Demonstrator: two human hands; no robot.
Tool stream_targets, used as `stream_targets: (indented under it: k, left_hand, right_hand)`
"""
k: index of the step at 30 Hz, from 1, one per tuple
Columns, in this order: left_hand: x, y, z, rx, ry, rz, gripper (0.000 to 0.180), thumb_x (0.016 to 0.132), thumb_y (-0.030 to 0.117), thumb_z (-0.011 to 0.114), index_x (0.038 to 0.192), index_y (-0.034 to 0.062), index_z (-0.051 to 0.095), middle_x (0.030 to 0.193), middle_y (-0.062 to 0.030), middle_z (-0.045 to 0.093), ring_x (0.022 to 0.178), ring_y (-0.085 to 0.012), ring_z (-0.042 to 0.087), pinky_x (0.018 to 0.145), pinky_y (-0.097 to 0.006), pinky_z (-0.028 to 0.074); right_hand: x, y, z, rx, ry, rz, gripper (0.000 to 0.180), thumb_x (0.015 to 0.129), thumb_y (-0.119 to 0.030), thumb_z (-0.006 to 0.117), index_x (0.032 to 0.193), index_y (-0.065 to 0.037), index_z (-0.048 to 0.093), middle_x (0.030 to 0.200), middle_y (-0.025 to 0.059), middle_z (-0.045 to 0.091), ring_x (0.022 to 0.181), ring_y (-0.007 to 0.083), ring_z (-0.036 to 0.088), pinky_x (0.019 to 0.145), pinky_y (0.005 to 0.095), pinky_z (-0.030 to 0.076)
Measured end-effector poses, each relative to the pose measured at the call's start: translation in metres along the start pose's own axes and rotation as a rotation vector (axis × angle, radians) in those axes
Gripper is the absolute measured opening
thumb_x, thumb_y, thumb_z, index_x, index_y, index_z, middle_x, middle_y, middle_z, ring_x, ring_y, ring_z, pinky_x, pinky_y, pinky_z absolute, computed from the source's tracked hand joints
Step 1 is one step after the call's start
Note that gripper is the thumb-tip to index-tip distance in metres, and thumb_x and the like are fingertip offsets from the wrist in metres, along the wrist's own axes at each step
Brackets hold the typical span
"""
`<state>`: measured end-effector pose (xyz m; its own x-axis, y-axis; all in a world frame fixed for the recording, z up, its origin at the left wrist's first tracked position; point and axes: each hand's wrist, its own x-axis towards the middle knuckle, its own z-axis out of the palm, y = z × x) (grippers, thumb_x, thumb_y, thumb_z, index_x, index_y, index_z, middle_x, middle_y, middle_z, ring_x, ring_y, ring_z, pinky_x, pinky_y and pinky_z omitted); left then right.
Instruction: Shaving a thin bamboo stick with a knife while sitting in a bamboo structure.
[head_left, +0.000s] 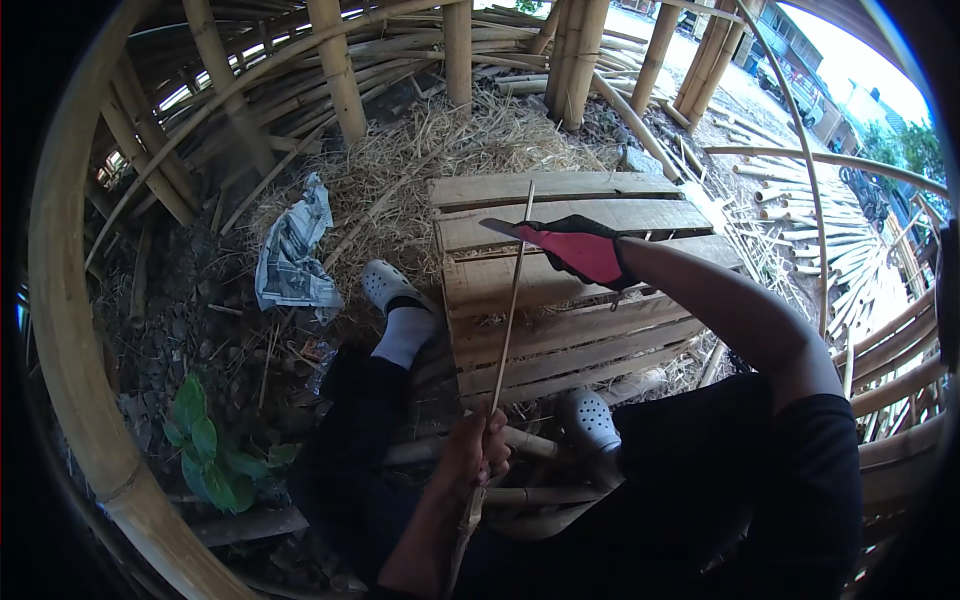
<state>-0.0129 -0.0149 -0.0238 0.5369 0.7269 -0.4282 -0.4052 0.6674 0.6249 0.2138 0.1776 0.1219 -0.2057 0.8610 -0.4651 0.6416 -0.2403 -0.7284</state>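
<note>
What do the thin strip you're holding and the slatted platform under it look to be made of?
The thin pale strip looks like split bamboo: straw-coloured, matte, fibrous. The slatted platform seems to be raw unfinished wood: weathered grey-brown planks with gaps between them.

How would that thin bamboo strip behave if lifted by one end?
The bamboo strip is long and very slender, so probably light and whippy. Held only low down by the left hand, it stands fairly straight, suggesting some stiffness.

Wooden pallet [560, 290] right of newspaper [293, 250]
</note>
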Motion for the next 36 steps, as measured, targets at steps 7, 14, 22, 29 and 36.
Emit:
stream_targets:
  k: [7,14,22,29,36]
  left_hand:
    - [0.000,0.000,0.006,0.039,0.046,0.009,0.046,0.100,0.058,0.038,0.082,0.0161,0.043,0.043,0.0038,0.030,0.032,-0.0080,0.027,0.039,-0.025,0.032]
    - [0.000,-0.002,0.004,-0.023,0.017,0.015,0.040,0.103,0.049,0.034,0.083,0.0150,0.041,0.043,0.0029,0.029,0.029,-0.0081,0.027,0.032,-0.025,0.026]
    - [0.000,0.002,0.009,-0.017,0.023,0.034,0.037,0.102,0.046,0.035,0.083,0.0144,0.039,0.042,0.0031,0.029,0.027,-0.0079,0.025,0.029,-0.024,0.023]
    - [0.000,-0.001,0.004,-0.006,0.027,0.019,0.036,0.101,0.047,0.037,0.084,0.0144,0.039,0.043,0.0028,0.029,0.028,-0.0076,0.026,0.030,-0.023,0.023]
    - [0.000,0.001,0.008,0.027,0.025,0.047,0.037,0.101,0.048,0.037,0.085,0.0144,0.039,0.045,0.0039,0.028,0.029,-0.0071,0.025,0.031,-0.023,0.022]
  right_hand:
    - [0.018,0.007,-0.012,0.033,0.130,-0.158,0.052,0.093,-0.063,0.051,0.088,-0.012,0.062,0.065,-0.0028,0.047,0.060,0.0068,0.043,0.054,0.0273,0.036]
    - [0.027,-0.001,-0.020,-0.131,0.037,-0.006,0.062,0.088,-0.073,0.049,0.083,-0.013,0.059,0.064,-0.0027,0.044,0.053,0.0086,0.038,0.049,0.0285,0.034]
    - [0.029,-0.008,-0.018,-0.075,0.094,-0.082,0.058,0.092,-0.066,0.050,0.105,-0.012,0.067,0.065,-0.0017,0.047,0.057,0.0087,0.040,0.053,0.0284,0.035]
    - [0.034,-0.006,-0.019,-0.077,0.165,-0.050,0.047,0.094,-0.053,0.057,0.123,-0.018,0.066,0.069,-0.0038,0.050,0.060,0.0074,0.043,0.056,0.0270,0.035]
    - [0.041,-0.009,-0.028,-0.124,0.096,-0.015,0.042,0.095,-0.048,0.059,0.128,-0.021,0.065,0.069,-0.0054,0.050,0.060,0.0061,0.044,0.053,0.0269,0.034]
